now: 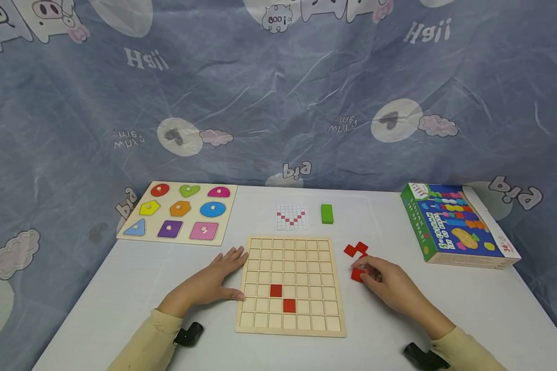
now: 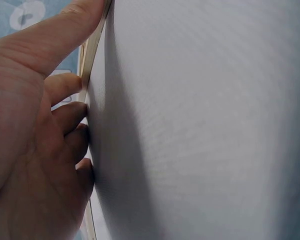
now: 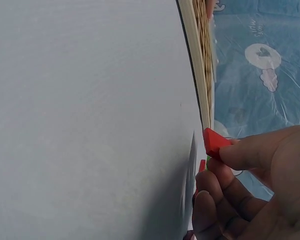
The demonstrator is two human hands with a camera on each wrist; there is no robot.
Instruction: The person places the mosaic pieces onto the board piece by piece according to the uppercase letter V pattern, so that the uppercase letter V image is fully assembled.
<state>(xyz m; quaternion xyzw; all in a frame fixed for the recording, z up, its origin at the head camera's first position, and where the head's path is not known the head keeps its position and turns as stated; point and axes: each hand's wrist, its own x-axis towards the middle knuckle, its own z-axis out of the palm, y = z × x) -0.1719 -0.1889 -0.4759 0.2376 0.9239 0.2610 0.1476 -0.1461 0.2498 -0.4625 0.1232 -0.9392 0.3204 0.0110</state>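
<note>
Right of the grid board, toward the right edge of the tabletop, the right hand pinches a red square tile between thumb and index finger, the digits closed down on it with its corner jutting out; the other fingers are bent. Just beyond it lie loose red tiles (one partly hidden by the fingers). On the board's left side, the left hand is spread, thumb well apart from the fingers, touching the board's left edge and pinching nothing. Two red squares sit in the grid, diagonal to each other. Near the tabletop's far edge are a pattern card and a green block; a box stands at its far right corner.
</note>
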